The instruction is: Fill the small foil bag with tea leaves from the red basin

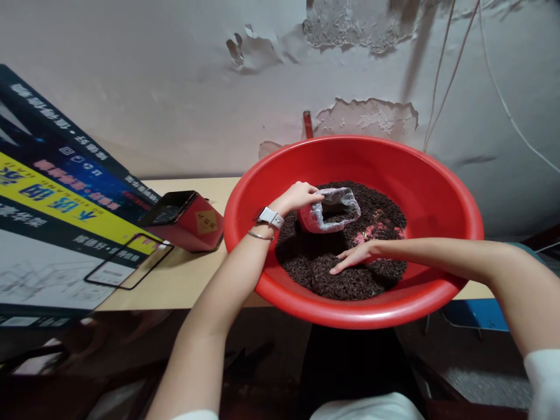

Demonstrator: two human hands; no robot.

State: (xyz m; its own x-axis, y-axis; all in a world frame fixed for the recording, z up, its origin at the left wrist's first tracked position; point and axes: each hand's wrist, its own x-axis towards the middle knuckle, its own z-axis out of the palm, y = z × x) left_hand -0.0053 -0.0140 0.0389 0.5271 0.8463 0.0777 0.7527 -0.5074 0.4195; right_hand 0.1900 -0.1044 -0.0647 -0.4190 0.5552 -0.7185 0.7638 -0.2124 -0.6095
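Inside the red basin [420,175] on the bench [184,274], the left hand [297,197] has its grip clenched on the rim of a small plastic bag [335,209] lying on dark loose tea [324,274], while the right hand [356,256] rests flat, fingers released, on the tea just beside it.

Basin [437,192]: on the table [184,280], against the wall behind.
Loose leaves [350,280]: heaped in the basin.
Left hand [297,197]: grips the bag [335,209] at its left rim; bag lies on the leaves.
Right hand [356,256]: flat on the leaves, in front of the grip and slightly right.
Small box [192,221]: on the table, left of the grip, outside the basin.
Poster board [56,216]: further left, beyond the box.
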